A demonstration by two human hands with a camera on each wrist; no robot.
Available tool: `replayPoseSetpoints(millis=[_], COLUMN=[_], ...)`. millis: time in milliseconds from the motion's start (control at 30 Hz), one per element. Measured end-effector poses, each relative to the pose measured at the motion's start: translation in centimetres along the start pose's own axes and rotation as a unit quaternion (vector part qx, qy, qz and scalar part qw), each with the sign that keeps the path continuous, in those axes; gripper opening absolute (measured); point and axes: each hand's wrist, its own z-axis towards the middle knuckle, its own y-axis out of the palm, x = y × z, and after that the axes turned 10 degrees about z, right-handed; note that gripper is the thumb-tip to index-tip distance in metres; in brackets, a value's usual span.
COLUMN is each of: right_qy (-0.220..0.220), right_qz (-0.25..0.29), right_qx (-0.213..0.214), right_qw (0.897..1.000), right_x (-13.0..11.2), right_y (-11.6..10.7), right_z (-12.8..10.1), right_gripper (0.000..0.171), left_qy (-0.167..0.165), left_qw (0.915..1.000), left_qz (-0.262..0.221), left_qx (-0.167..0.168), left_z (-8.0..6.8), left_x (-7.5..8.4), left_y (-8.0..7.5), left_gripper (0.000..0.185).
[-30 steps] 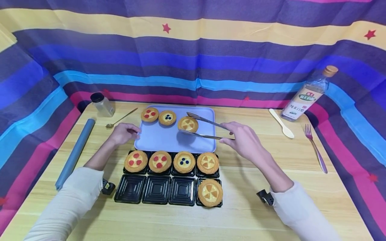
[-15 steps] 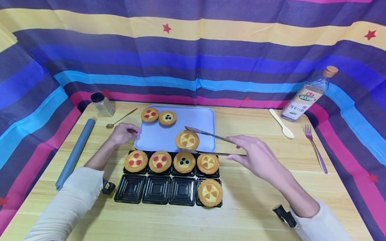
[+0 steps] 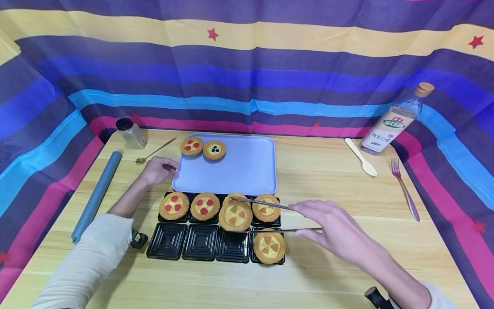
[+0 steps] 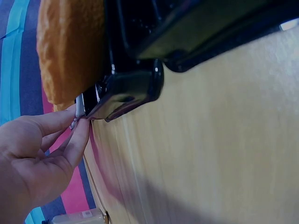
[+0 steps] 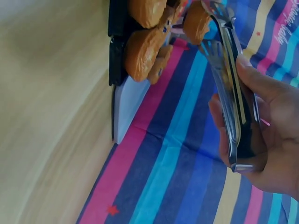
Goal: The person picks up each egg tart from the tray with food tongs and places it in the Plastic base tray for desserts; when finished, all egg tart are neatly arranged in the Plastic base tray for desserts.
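R hand [image 3: 339, 234] gripped metal tongs [image 3: 270, 216], fingers curled round the handles; tongs pinched a yellow-topped tart [image 3: 235, 216], held at frame centre over the black cup tray [image 3: 200, 243], above the seam between its two rows, 3rd column. L hand [image 3: 156, 170] rested at the left edge of the lilac tray [image 3: 247, 171], fingertips pinching the rim.

Lilac tray, centre-top of the table [image 3: 328, 184]: 2 tarts in its upper-left corner, one w/ red dots [image 3: 191, 146], one w/ blue dots [image 3: 214, 150]; rest bare.

Black cup tray, 2 rows x 4 cups. Back row: two red-dot tarts [image 3: 174, 206] [image 3: 205, 207], 3rd cup hidden behind the held tart, a yellow one [image 3: 267, 208] in the 4th. Front row: 3 cups bare, yellow tart [image 3: 269, 247] in the rightmost.
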Motion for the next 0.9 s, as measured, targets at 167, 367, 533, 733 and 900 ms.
replayPoseSetpoints(millis=[167,367,533,733,900], right_qy=[-0.02,-0.031,-0.043,-0.047,-0.045], right_qz=[0.012,0.016,0.022,0.024,0.029], right_qx=[-0.009,-0.016,-0.016,-0.024,-0.026], right_qw=[1.0,0.999,0.999,0.998,0.998], right_x=[-0.2,-0.3,-0.4,-0.3,-0.1], right_y=[0.6,1.4,2.0,2.4,2.8], right_z=[-0.7,-1.3,-1.7,-2.0,-2.2], right_gripper=[0.05,0.047,0.045,0.044,0.045], left_qy=[-0.001,-0.001,-0.001,-0.005,-0.004], left_qw=[1.0,1.0,1.0,1.0,1.0], left_qz=[0.002,-0.001,-0.001,-0.005,-0.007], left_qx=[0.001,0.001,-0.001,-0.003,0.0], left_z=[0.0,0.0,0.0,0.1,0.1], left_x=[0.0,0.0,0.0,-0.1,-0.2], left_y=[0.0,0.0,-0.1,0.0,0.1], left_gripper=[0.022,0.021,0.022,0.022,0.022])
